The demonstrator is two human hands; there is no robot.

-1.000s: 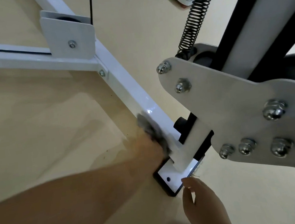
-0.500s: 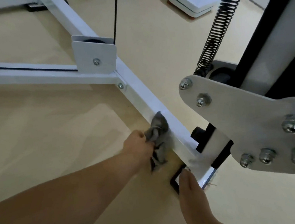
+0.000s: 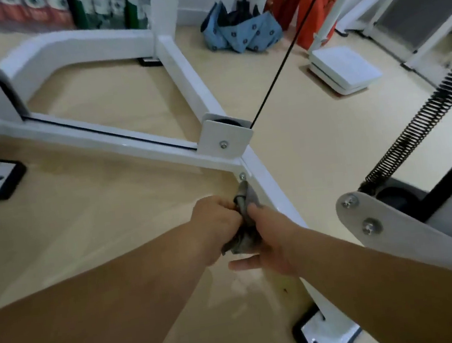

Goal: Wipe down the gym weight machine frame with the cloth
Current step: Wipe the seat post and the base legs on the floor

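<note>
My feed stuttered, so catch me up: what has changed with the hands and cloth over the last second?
The left hand slid the cloth up the diagonal frame bar, from near the foot plate to just below the joint bolt. The right hand left the foot plate and now touches the cloth; its grip is unclear. Unchanged: left hand grips the cloth against the bar.

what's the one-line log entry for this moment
phase: wipe | left hand: grips cloth | right hand: touches cloth, grip unclear | cloth: against frame bar near joint
</note>
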